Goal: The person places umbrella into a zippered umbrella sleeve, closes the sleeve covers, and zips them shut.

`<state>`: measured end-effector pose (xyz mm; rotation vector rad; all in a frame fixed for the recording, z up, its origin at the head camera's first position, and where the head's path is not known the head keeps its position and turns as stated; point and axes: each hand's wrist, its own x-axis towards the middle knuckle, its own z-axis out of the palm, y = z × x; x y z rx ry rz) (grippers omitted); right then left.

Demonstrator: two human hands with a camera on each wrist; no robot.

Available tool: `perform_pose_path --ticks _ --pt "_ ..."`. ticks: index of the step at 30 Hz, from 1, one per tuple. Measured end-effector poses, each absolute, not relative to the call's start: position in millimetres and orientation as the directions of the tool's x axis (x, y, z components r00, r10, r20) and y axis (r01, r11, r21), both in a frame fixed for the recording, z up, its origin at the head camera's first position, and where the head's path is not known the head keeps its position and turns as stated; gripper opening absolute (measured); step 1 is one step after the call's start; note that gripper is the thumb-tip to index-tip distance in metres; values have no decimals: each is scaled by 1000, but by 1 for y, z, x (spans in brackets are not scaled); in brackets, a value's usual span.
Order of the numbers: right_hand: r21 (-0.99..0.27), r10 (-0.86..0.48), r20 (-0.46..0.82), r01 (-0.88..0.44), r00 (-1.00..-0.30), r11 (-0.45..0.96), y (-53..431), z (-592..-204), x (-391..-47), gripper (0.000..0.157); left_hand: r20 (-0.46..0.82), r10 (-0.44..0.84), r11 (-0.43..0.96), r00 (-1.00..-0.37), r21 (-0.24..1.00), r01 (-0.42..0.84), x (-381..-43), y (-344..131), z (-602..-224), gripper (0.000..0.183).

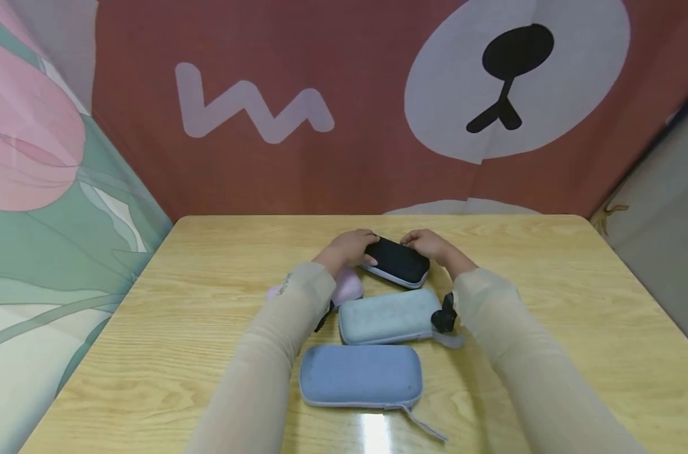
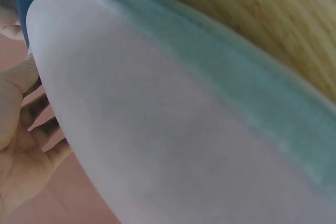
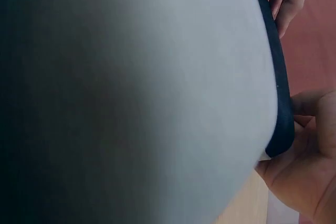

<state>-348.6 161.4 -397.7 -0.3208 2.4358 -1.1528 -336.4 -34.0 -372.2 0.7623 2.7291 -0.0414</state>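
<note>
A black zip case [image 1: 397, 258] with a pale zip edge lies slanted at the back of the group on the table. My left hand [image 1: 350, 248] grips its left end, thumb on the near side and fingers beyond. At the far right edge, my right hand [image 1: 431, 246] has its fingers curled against the case; the fingertips are partly hidden behind it. In the right wrist view, the case's dark edge [image 3: 282, 87] runs between both hands. Under my left sleeve, a lilac case [image 1: 349, 285] is partly covered. A pale mint zip case [image 1: 386, 315] lies just nearer.
Closest to me on the wooden table [image 1: 207, 328] is a blue zip case [image 1: 361, 375] with a strap trailing to the right. A reddish-brown cloth [image 1: 292, 170] hangs behind the table. Large pale surfaces block most of both wrist views.
</note>
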Motion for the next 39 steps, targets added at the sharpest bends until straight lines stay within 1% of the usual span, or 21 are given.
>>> perform_pose_path --ticks 4,7,12,19,22,26,32,35,39 --pt "-788 -410 -282 -34 -867 615 159 -399 -351 35 -314 496 863 -810 71 501 -336 -36 -372 63" --pt "-785 -445 -281 -64 -850 616 157 -397 -351 37 -309 502 862 -807 104 496 -336 -38 -373 63" --pt "-776 -519 -298 -114 -801 621 157 -395 -351 47 -305 533 846 -789 177 503 -335 -42 -375 63" --pt "-787 -560 -333 -103 -759 608 160 -393 -354 53 -320 534 845 -782 211 491 -335 -44 -377 63" --pt "-781 -572 -347 -109 -743 615 160 -391 -356 54 -326 530 848 -783 216 484 -337 -45 -377 64" --pt "-772 -597 -378 -114 -708 625 157 -388 -360 60 -338 527 850 -780 213 482 -338 -46 -377 64" --pt "-776 -608 -438 -63 -662 628 154 -387 -365 66 -340 538 843 -772 240 481 -339 -48 -377 64" --pt "-773 -609 -448 -58 -655 631 153 -387 -367 67 -333 543 839 -771 258 480 -339 -50 -377 64" --pt "-752 -612 -430 -112 -664 650 152 -388 -369 68 -325 552 832 -768 285 477 -339 -51 -378 65"
